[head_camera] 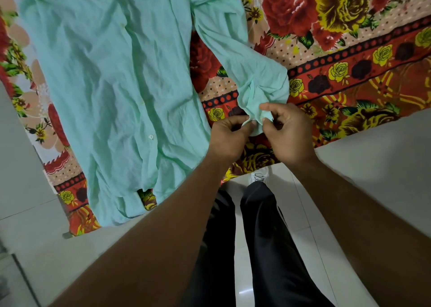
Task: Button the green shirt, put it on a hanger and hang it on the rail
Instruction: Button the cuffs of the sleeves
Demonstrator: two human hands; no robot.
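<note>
The green shirt (112, 78) lies spread flat on a floral bedsheet (349, 57), hem toward me, with a white button (151, 137) showing on its front placket. Its right sleeve (235, 50) runs down to a bunched cuff (258, 101) near the bed's edge. My left hand (227, 138) pinches the cuff's left side with thumb and forefinger. My right hand (289, 134) pinches the cuff's right side, fingers curled over the fabric. No hanger or rail is in view.
The bed's front edge runs diagonally across the frame, with white tiled floor (373, 155) below it. My legs in dark trousers (261, 248) and a white shoe (258, 177) stand close to the edge.
</note>
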